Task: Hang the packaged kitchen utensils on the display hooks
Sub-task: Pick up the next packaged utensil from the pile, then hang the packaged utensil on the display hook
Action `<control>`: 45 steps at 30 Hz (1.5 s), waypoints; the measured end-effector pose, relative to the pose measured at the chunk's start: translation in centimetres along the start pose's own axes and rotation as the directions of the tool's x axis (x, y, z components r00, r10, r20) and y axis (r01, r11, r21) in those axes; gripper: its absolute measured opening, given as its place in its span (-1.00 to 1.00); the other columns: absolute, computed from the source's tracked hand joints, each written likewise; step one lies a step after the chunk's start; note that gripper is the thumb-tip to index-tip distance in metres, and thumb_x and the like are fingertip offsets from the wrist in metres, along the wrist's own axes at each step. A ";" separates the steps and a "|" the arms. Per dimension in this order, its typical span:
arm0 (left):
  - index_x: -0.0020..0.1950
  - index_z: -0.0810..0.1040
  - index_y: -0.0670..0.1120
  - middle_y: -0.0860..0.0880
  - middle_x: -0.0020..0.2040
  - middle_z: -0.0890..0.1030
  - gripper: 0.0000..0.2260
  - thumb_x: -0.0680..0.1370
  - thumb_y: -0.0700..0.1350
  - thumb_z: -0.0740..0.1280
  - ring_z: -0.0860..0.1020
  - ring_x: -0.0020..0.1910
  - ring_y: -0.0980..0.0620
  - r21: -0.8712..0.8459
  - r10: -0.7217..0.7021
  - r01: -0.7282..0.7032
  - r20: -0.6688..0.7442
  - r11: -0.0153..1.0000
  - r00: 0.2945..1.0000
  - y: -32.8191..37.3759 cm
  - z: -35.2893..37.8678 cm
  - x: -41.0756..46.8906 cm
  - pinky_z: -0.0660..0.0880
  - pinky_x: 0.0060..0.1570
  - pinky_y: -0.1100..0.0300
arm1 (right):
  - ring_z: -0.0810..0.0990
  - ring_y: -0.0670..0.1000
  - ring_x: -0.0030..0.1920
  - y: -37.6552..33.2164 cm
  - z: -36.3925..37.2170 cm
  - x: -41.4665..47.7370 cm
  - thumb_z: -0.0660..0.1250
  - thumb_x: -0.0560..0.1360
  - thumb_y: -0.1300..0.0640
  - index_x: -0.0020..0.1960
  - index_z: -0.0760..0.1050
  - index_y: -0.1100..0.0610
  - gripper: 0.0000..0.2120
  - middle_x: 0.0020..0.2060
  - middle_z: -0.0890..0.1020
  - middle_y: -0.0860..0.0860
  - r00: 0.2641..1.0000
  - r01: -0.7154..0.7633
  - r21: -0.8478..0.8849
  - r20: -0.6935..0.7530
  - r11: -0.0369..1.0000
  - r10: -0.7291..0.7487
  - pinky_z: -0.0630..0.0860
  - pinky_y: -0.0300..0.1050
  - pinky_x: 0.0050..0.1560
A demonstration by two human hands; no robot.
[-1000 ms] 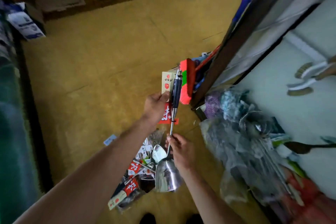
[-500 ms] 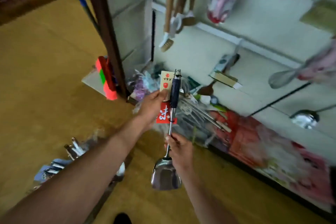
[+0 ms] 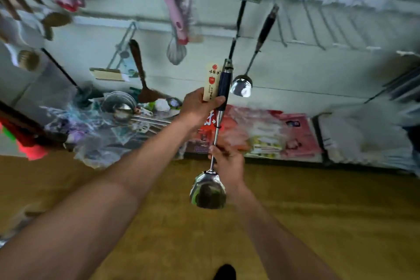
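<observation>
Carried up from the yellow floor (image 3: 318, 223), the dark-blue-handled steel spatula (image 3: 223, 84) with cream card now stands upright near the wire display hooks (image 3: 312, 20), ready to hang, left hand (image 3: 200, 107) gripping its handle, right hand (image 3: 227, 161) pinching its shaft.

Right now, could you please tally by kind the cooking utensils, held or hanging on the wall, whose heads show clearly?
Shiny steel turner with navy handle, held: 1
Steel ladle with black handle, hanging: 1
Wire whisk with pink handle, hanging: 1
Dark wooden spatula, hanging: 1
Total: 4
</observation>
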State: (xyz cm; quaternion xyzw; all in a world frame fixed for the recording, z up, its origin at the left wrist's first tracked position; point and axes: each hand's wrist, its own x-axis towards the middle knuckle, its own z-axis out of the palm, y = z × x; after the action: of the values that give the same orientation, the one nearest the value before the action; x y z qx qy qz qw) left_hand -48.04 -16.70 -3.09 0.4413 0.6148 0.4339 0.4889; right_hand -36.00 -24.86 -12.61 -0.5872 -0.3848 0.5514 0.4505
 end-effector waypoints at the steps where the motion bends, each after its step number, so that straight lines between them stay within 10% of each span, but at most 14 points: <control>1: 0.04 0.65 -0.13 -0.06 -0.14 0.71 -0.80 0.50 -0.05 0.48 0.67 -0.17 -0.03 0.002 0.010 -0.010 0.012 1.000 1.000 0.5 2.0 0.1 0.61 -0.20 0.15 | 0.63 0.03 -0.19 -0.5 -1.7 0.4 0.44 0.50 0.24 -0.07 0.65 0.07 -0.91 -0.22 0.70 0.02 1.000 0.002 0.016 -0.007 1.000 -0.002 0.56 0.05 -0.08; 3: 0.08 0.64 -0.13 0.00 -0.16 0.69 -0.83 0.54 -0.10 0.45 0.65 -0.24 0.09 -0.001 0.012 -0.012 0.033 1.000 0.999 1.1 5.9 0.2 0.56 -0.30 0.29 | 0.64 -0.03 -0.20 -1.6 -5.1 1.3 0.42 0.51 0.26 -0.05 0.64 0.13 -0.93 -0.24 0.70 -0.05 1.000 0.021 0.043 -0.022 0.999 -0.020 0.60 -0.03 -0.07; 8: 0.07 0.62 -0.01 -0.06 -0.02 0.72 -0.82 0.50 -0.03 0.48 0.68 -0.02 -0.10 -0.046 -0.037 0.039 0.044 0.998 0.998 1.9 12.9 0.9 0.60 0.10 -0.15 | 0.69 0.08 -0.03 -2.8 -11.9 3.7 0.42 0.50 0.27 0.06 0.65 0.24 -0.86 -0.05 0.71 0.12 0.997 0.031 0.038 -0.076 0.999 -0.028 0.63 -0.06 0.06; 16: 0.02 0.64 -0.14 -0.21 -0.06 0.70 -0.84 0.50 -0.09 0.45 0.68 -0.03 -0.22 -0.091 0.051 -0.050 0.002 0.995 0.999 2.8 16.5 3.7 0.58 0.06 -0.27 | 0.63 -0.05 -0.23 -5.3 -14.6 8.0 0.38 0.49 0.38 0.15 0.58 0.37 -0.76 -0.04 0.67 0.16 0.994 -0.069 0.199 -0.068 0.977 0.084 0.59 -0.34 -0.21; 37: 0.15 0.63 -0.18 -0.09 -0.02 0.70 -0.78 0.53 -0.12 0.42 0.67 -0.01 -0.06 0.008 0.116 -0.116 -0.099 0.993 0.988 2.3 15.7 7.2 0.60 0.09 -0.08 | 0.66 0.08 -0.15 -3.5 -12.5 11.8 0.38 0.54 0.27 -0.07 0.67 0.02 -0.82 -0.20 0.71 0.02 0.999 0.031 0.046 0.029 0.998 -0.032 0.61 0.17 0.10; 45: 0.07 0.61 -0.18 -0.09 -0.08 0.69 -0.70 0.47 0.01 0.40 0.65 -0.07 -0.06 0.031 0.149 -0.146 -0.205 0.989 0.967 2.2 17.1 9.7 0.60 -0.04 0.00 | 0.64 -0.20 -0.19 -3.3 -11.4 15.1 0.37 0.55 0.29 0.09 0.65 0.23 -0.84 -0.10 0.71 0.07 0.983 0.127 -0.028 -0.130 0.992 -0.129 0.54 -0.37 -0.12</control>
State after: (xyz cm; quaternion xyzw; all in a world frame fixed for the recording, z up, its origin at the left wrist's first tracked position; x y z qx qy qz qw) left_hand -32.23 -5.04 -5.60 0.4420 0.6312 0.5077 0.3853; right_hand -23.06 -10.75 -14.16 -0.6008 -0.3968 0.4775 0.5036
